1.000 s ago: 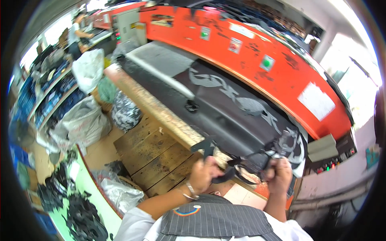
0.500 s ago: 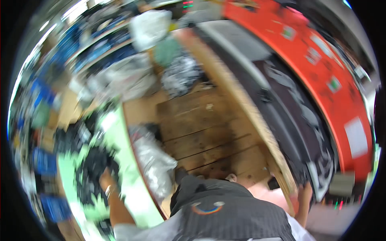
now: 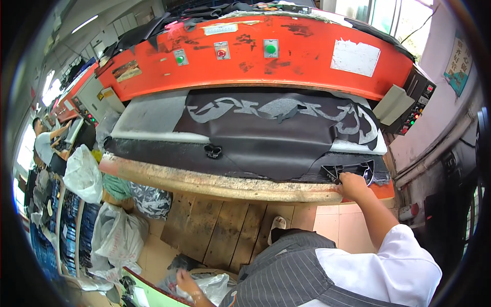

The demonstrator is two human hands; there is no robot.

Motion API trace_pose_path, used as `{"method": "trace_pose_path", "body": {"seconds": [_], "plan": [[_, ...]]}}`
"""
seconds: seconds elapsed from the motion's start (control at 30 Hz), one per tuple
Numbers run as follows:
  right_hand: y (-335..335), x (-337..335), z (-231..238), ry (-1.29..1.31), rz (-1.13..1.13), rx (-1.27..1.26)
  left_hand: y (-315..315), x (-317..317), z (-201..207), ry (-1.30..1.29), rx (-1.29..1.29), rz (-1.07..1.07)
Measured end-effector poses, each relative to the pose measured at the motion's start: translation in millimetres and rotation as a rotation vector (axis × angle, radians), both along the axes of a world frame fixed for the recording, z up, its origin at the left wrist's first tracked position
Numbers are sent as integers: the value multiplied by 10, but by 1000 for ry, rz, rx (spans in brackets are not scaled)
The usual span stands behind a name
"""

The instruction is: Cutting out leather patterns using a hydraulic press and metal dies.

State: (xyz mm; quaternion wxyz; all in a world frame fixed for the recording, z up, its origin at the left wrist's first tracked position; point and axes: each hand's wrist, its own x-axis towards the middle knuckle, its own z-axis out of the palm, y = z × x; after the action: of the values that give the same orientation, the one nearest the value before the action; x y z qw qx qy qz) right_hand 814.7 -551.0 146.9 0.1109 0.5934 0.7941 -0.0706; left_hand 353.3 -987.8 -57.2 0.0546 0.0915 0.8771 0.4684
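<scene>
My right hand [image 3: 354, 186] is closed on the near edge of a black-framed cutting die [image 3: 332, 172] at the front right of the press bed. A dark brown leather sheet [image 3: 271, 140] lies across the bed, with cut-out shapes along its far part showing pale grey beneath. A second, smaller black die [image 3: 213, 151] rests on the sheet's near left. Low in the view, my left hand [image 3: 186, 281] hangs beside a clear plastic bag [image 3: 212, 286]; its fingers are blurred, and nothing can be made out in it.
The red press beam [image 3: 307, 48], with several buttons, spans above the bed. A worn wooden rail [image 3: 204, 184] edges the bed's front. Boards [image 3: 220, 230] cover the floor. Stuffed bags [image 3: 115, 235] and shelves stand left, a green tabletop [image 3: 153, 294] behind. Another person [image 3: 43, 143] works far left.
My view has swung right to face the press. My left hand has come away from the pile of black pieces on the green table. My right hand stays at the bed's right end.
</scene>
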Motion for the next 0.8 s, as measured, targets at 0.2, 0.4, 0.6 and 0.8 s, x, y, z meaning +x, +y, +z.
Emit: {"method": "trace_pose_path", "body": {"seconds": [0.2,0.4,0.6,0.8], "plan": [[270,-280,326,223,88,79,2702,-105,1512,426,125,-610],[826,-417,526,359,196,30,4364,-401,1628,647,-293,-970],[1469,-529,489,532,465,38,5046,-776,1485,685,-322,-1122],[1931,-950,373,811,826,91,5231,-58,2053,284,80,-995]]}}
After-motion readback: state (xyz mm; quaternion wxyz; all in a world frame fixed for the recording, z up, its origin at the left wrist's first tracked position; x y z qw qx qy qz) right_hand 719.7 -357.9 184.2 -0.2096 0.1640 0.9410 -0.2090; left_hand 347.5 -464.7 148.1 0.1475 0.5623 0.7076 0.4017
